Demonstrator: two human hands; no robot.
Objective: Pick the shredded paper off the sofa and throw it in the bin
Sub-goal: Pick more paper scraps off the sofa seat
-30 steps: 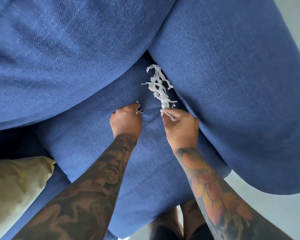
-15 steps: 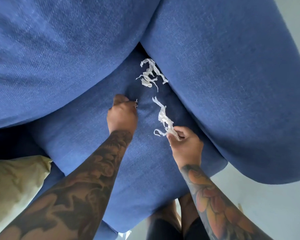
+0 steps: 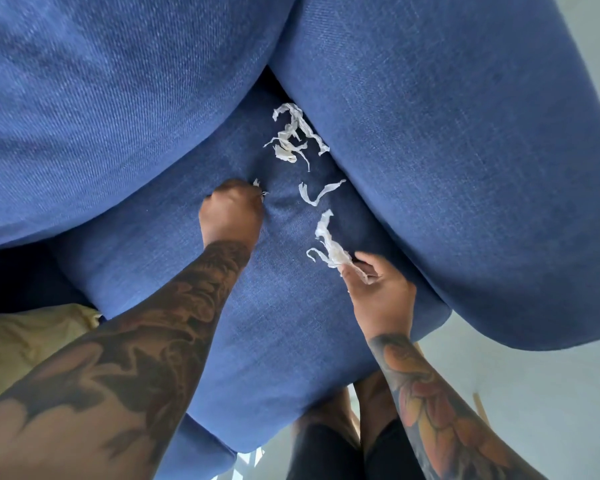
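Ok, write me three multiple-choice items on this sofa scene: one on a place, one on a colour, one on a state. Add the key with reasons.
1. Where does the largest loose clump of shredded paper lie?
A. on the seat cushion, near the corner where the back and arm meet
B. on the floor
C. on the yellow pillow

2. What colour is the sofa fabric?
A. grey
B. blue
C. red

3. What is the right hand doing?
A. resting flat and empty
B. pinching a bunch of shreds
C. gripping the pillow

Key: 1 A, the clump sits on the cushion by that corner. 2 B, every cushion is blue. 3 B, its fingers close on white strips.
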